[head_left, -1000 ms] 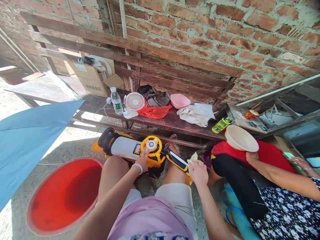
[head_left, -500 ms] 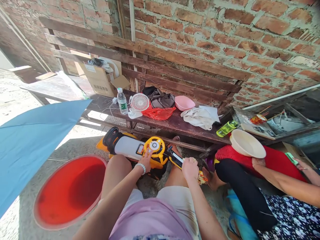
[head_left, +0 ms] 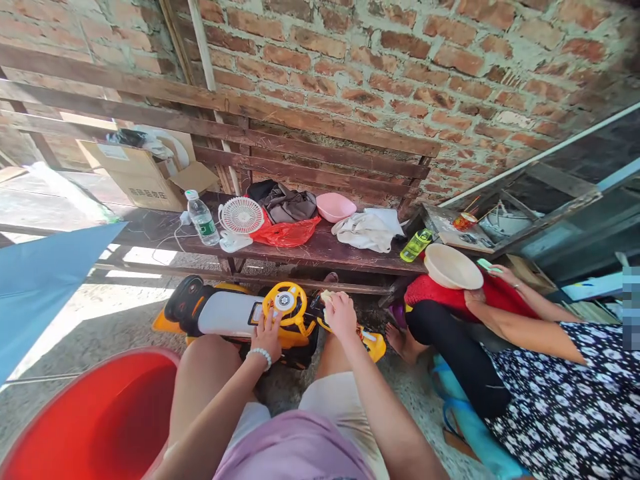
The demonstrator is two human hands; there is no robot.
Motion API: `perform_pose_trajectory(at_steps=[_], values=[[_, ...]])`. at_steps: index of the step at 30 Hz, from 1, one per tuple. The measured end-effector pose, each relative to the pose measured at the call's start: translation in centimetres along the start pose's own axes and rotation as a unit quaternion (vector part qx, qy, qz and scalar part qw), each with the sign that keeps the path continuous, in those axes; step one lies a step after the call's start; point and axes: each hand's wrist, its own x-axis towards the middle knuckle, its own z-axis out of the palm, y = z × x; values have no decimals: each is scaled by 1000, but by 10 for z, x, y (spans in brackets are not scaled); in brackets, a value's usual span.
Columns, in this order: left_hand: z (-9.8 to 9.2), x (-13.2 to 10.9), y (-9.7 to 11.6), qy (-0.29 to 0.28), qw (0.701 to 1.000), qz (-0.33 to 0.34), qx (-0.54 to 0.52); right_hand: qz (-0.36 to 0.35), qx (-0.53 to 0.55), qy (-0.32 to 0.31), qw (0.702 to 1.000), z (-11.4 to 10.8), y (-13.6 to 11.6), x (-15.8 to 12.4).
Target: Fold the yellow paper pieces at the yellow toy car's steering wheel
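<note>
A yellow, white and black ride-on toy vehicle (head_left: 225,313) lies across in front of my knees. My left hand (head_left: 267,337), wearing a beaded bracelet, has its fingers over the lower left rim of the toy's yellow steering wheel (head_left: 295,293). My right hand (head_left: 343,317) is closed round a small pale yellow cloth or sponge (head_left: 327,296), at the black part to the right of the wheel. Most of that piece is hidden by my fingers. Beyond my right wrist shows the toy's yellow front end (head_left: 375,345).
A large red tub (head_left: 135,400) stands at my left, below a blue umbrella (head_left: 45,280). The wooden bench (head_left: 300,257) ahead bears a bottle (head_left: 202,220), a fan (head_left: 241,215) and a pink bowl (head_left: 336,207). A co-worker (head_left: 550,393) at right holds a cream basin (head_left: 453,265).
My view has turned rightward, so most things sit further left. My right hand has moved in closer to the steering wheel. The left hand stays at the wheel.
</note>
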Motion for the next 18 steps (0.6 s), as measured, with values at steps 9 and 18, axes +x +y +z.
perform_pose_trajectory(at_steps=[9, 18], values=[[2, 0, -8, 6, 1000, 13, 19, -49, -101, -115, 987, -12, 11, -6], [6, -3, -9, 34, 999, 29, 19, 8, -130, -67, 989, -51, 83, -80]])
